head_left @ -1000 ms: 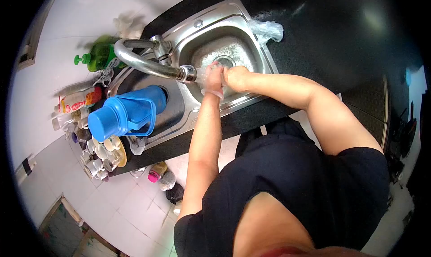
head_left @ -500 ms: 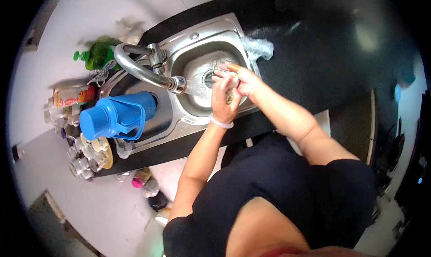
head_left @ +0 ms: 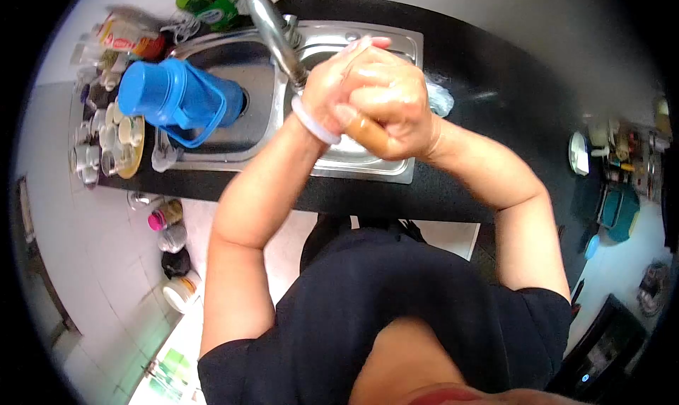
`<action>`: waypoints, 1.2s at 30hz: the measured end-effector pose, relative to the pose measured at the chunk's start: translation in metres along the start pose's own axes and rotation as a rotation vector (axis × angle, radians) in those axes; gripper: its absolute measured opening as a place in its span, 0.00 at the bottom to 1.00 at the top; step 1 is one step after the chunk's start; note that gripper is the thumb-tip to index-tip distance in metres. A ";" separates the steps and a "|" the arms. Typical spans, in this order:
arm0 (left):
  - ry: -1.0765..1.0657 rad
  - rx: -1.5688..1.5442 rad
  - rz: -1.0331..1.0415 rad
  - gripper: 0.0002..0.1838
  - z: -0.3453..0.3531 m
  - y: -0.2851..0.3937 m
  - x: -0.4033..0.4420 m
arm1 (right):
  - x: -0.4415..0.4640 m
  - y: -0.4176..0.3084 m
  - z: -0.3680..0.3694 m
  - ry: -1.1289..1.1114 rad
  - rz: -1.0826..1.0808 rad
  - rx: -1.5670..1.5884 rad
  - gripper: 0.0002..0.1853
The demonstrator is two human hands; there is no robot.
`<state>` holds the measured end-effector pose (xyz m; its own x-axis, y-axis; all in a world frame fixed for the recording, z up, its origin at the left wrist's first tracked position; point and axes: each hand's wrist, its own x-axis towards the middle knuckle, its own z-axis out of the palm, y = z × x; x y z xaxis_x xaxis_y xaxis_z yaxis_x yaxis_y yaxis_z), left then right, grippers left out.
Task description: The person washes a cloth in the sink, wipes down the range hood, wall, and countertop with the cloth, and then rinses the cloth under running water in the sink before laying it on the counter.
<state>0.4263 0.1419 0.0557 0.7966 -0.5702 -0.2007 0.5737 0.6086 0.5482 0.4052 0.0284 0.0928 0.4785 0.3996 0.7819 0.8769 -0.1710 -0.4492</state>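
Raised close to the camera above the sink, my two wet hands are clasped together. My left hand, with a pale bracelet on the wrist, lies against my right hand, its fingers partly hidden. My right hand is closed, its fingers curled around part of my left hand. Whether anything small is between the palms cannot be seen. The metal faucet is just behind my left hand, and its spout end is partly covered.
A blue jug lies over the left basin. Green bottles stand behind it. Cups crowd a tray at the far left. A clear plastic bag rests on the black counter right of the sink.
My hands have risen from the basin toward the camera and pressed together, my right fingers closing. The view has turned and shifted, bringing shelf items at the right into sight.
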 end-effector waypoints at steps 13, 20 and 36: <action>-0.033 0.959 -0.255 0.20 0.040 0.040 0.021 | -0.006 0.014 0.014 -0.550 -0.571 -0.082 0.09; 0.061 1.282 -0.249 0.22 -0.008 -0.028 0.037 | -0.068 0.024 0.036 -0.874 -0.595 -0.173 0.09; 0.466 1.004 -0.367 0.16 -0.163 -0.050 -0.056 | -0.172 0.008 -0.023 0.034 0.814 -0.017 0.18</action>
<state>0.3843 0.2334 -0.0930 0.7267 -0.2369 -0.6448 0.5417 -0.3796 0.7500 0.3312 -0.0630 -0.0356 0.9671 0.1162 0.2263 0.2542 -0.4100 -0.8759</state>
